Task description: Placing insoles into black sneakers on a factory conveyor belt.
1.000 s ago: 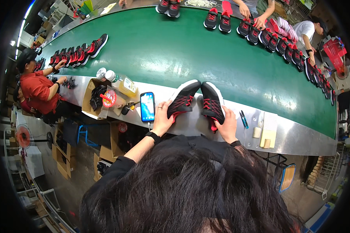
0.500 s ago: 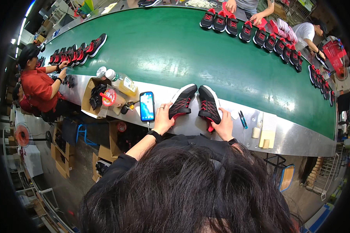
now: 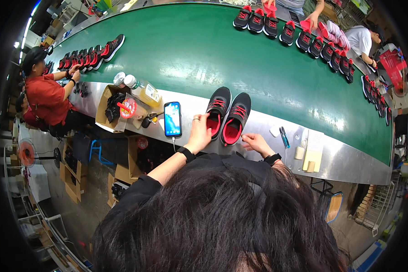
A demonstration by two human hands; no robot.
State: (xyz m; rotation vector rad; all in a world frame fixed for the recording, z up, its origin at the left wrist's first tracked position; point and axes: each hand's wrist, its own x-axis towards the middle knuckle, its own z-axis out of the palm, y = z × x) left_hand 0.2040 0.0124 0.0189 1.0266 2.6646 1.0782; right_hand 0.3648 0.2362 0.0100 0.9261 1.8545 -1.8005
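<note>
A pair of black sneakers with red linings (image 3: 226, 115) lies side by side at the near edge of the green conveyor belt (image 3: 258, 63), heels on the metal ledge (image 3: 335, 156), toes pointing far. The left hand (image 3: 199, 131) rests on the heel of the left shoe, fingers curled loosely against it; the right hand (image 3: 255, 143) hovers just beside the right shoe's heel, fingers half bent and holding nothing. Setting the pair well probably means keeping both shoes parallel and touching, heels level, pushed squarely onto the belt. Left of them lies a phone (image 3: 172, 119), then a cardboard box (image 3: 109, 111) and a bottle (image 3: 143, 90); a pen (image 3: 283, 137) lies to the right.
</note>
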